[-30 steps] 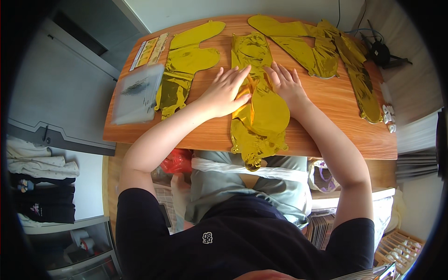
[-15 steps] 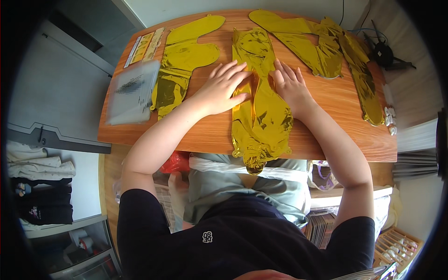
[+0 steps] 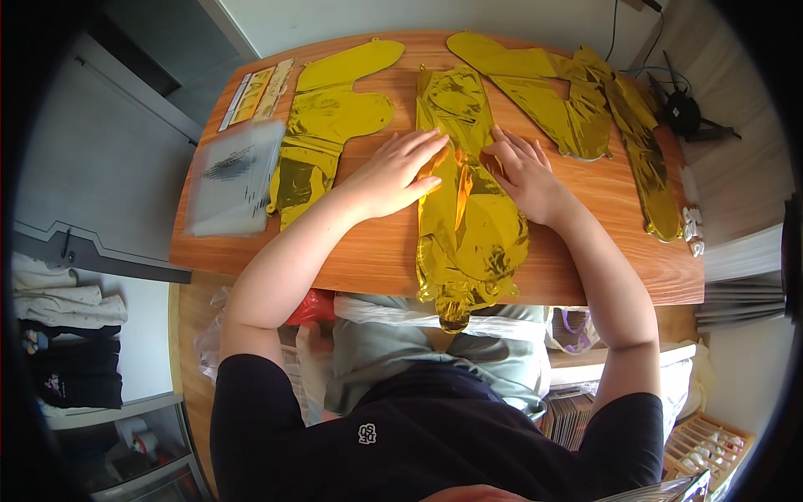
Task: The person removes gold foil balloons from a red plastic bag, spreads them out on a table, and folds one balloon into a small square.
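Note:
A deflated gold foil balloon (image 3: 485, 222) lies lengthwise before me, its near end hanging over the table's front edge. My left hand (image 3: 395, 174) rests along the balloon's left side, fingers stretched out and thumb apart on the foil. On the opposite side, my right hand (image 3: 527, 180) touches the foil's edge with its fingers partly bent and its thumb hidden. Between my hands the foil is creased and shows orange reflections. Another flat gold foil balloon (image 3: 335, 113) lies to the left. More gold foil balloons (image 3: 548, 96) spread across the far right, one narrow piece (image 3: 657, 184) running down the right side.
On the wooden table (image 3: 368, 259), a clear plastic sleeve (image 3: 234, 180) with dark marks lies at the left, below some flat printed packets (image 3: 255, 92). A black device with antennas (image 3: 682, 113) sits at the right edge, above small white items (image 3: 693, 230).
The whole view has shifted, so the table sits slightly lower. My right fingers have bent more at the balloon's edge, and the foil between my hands shows a bigger orange crease.

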`<state>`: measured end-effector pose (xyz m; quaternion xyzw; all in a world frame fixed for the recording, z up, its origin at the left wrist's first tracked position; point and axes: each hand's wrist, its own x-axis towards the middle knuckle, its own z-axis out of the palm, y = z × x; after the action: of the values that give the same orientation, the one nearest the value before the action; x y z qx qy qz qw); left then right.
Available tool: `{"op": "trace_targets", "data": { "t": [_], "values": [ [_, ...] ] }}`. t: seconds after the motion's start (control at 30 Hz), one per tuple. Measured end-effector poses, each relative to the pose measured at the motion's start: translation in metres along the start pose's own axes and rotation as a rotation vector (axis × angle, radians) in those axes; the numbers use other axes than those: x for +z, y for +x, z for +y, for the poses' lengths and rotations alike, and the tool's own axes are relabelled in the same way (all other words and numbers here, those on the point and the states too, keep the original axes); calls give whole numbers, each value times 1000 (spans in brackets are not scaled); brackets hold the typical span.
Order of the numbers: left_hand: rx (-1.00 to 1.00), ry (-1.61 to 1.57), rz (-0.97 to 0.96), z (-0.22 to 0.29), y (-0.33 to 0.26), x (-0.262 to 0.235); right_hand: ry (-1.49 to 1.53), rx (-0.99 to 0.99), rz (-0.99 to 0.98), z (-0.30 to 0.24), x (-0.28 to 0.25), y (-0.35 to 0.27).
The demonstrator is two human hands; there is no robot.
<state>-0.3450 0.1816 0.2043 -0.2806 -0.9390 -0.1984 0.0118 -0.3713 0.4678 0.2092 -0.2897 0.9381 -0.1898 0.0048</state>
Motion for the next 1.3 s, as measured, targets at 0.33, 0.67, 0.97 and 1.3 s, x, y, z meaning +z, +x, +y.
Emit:
{"op": "trace_targets", "data": {
  "t": [0.33,0.67,0.97,1.3],
  "values": [
    [5,48,-30,-13,2,-10,67,-41,58,3,-7,5],
    [37,64,12,-20,1,-6,-10,-421,263,-37,-26,-7],
    [72,-63,112,-21,3,-4,-52,-748,36,-76,-4,-17],
    [90,-73,128,-21,3,-3,-56,-761,22,-79,2,-13]
  ]
}}
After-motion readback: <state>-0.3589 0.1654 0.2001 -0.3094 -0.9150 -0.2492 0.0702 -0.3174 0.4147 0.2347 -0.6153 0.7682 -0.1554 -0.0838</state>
